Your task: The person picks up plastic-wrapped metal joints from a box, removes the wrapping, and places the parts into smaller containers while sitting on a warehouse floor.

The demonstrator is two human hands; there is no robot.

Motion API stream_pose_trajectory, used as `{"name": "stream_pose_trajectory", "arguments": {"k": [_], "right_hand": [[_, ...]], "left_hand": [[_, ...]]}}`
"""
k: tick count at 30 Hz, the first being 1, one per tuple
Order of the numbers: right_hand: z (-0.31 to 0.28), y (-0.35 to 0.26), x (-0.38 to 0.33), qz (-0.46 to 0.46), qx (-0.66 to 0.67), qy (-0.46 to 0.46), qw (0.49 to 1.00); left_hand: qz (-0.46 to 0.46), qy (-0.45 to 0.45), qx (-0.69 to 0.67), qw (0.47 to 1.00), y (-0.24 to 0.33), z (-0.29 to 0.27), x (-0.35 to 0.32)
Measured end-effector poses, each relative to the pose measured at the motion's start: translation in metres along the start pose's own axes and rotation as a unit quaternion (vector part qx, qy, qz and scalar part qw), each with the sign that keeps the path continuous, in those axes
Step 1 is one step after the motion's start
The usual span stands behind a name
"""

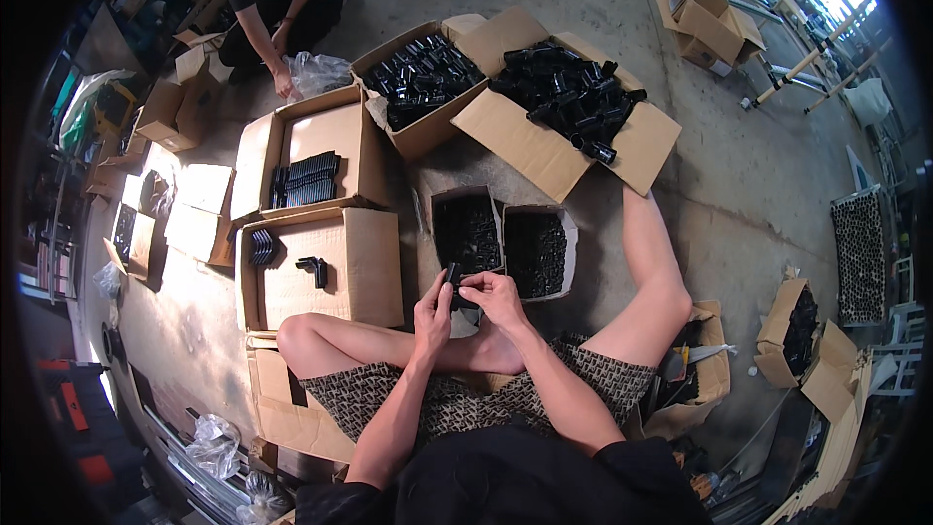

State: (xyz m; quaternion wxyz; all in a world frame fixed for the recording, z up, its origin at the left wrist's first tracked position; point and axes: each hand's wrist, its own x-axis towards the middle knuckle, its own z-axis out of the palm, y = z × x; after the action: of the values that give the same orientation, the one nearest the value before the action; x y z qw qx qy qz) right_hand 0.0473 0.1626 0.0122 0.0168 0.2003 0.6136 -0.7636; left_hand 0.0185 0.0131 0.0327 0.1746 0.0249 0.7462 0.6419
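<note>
My left hand [431, 315] grips a small black tubular fitting [453, 274], held upright above my crossed legs. Fingers of my right hand [495, 299] are pinched together against the same fitting's side; any smaller part between them is hidden. Just beyond my hands stand two small open boxes of tiny black parts, a left one [436, 202] and a right one [571, 224]. To the left, a shallow carton [374, 267] holds a loose black branched fitting [316, 270] and a short row of black fittings [262, 246].
Behind that carton, another carton [335, 126] holds neatly stacked black fittings [307, 180]. Farther off are a carton of black tubes [428, 139] and a carton heaped with black fittings [569, 97]. A co-worker [282, 10] crouches at far left, handling a clear plastic bag [319, 74].
</note>
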Motion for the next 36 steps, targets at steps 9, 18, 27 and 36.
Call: {"name": "stream_pose_trajectory", "arguments": {"k": [9,18,27,36], "right_hand": [[0.001,-0.012,-0.007,-0.040,-0.102,0.009,0.994],[0.000,0.015,-0.001,-0.008,-0.028,0.000,1.000],[0.017,0.012,-0.008,-0.061,-0.214,0.086,0.971],[0.005,0.035,0.005,-0.043,-0.012,0.023,0.999]], "left_hand": [[0.137,0.024,0.122,0.983,-0.003,0.001,0.001],[0.130,0.018,0.127,0.983,0.009,-0.001,0.001],[0.117,0.023,0.137,0.983,-0.007,0.003,0.002],[0.109,0.012,0.081,0.991,-0.007,0.004,0.003]]}}
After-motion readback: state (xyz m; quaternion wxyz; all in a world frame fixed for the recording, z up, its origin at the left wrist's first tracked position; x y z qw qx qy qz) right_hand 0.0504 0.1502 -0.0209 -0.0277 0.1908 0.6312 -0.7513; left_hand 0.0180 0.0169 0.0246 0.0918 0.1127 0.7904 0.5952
